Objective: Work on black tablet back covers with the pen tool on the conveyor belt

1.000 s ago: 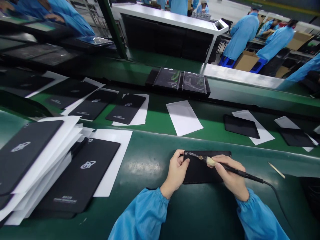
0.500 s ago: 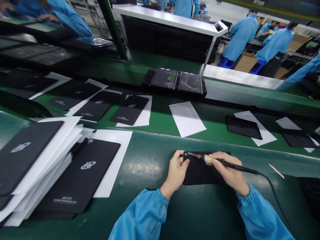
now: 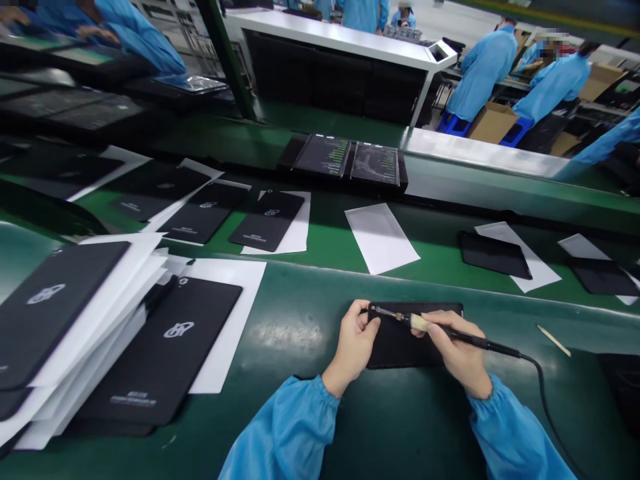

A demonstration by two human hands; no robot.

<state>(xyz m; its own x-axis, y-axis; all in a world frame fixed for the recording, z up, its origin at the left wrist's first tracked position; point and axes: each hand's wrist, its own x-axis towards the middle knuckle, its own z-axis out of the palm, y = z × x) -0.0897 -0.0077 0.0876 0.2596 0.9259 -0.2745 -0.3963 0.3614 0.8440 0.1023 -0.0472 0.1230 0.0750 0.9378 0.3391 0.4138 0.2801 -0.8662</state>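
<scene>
A small black tablet [image 3: 400, 347] lies flat on the green bench in front of me. My left hand [image 3: 354, 347] is closed on its left edge, thumb and fingers pinching the corner. My right hand [image 3: 457, 353] is wrapped round a corded soldering iron [image 3: 440, 328], held like a pen. The iron's metal tip points left and rests at the tablet's upper left corner, close to my left thumb. Its black cable [image 3: 543, 393] trails off to the right.
A stack of black tablet covers with white sheets [image 3: 65, 320] fills the left of the bench, with one cover [image 3: 165, 353] beside it. More covers and white sheets [image 3: 381, 237] ride the green conveyor behind. A thin stick [image 3: 553, 340] lies at right. People in blue coats work beyond.
The covers and sheets on the conveyor have drifted to the right. My hands, the iron and the tablet have barely moved.
</scene>
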